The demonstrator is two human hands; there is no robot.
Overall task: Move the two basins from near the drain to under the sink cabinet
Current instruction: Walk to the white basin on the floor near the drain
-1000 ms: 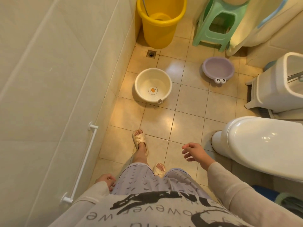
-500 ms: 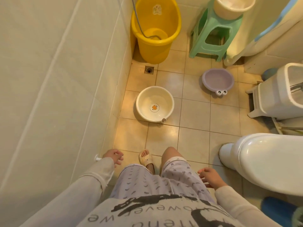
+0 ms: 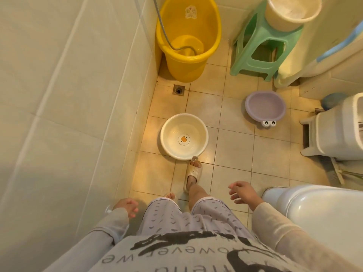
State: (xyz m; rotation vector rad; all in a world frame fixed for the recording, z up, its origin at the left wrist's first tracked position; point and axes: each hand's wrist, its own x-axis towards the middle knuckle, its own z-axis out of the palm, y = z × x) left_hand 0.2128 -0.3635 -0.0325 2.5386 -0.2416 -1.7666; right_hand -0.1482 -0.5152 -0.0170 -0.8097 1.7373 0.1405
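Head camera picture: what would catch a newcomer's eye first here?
Probably the bright yellow bucket in the far corner by the wall, a hose hanging into it. Then two basins on the tiled floor: a cream basin with a duck picture, just ahead of the person's slipper, and a purple basin further right.

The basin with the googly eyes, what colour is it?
Pale purple basin, seen in the head view.

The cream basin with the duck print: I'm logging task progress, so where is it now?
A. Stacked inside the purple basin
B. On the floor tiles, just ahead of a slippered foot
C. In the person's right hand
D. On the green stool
B: the cream basin sits on the floor tiles, its near rim at the slippered foot; both hands are empty.
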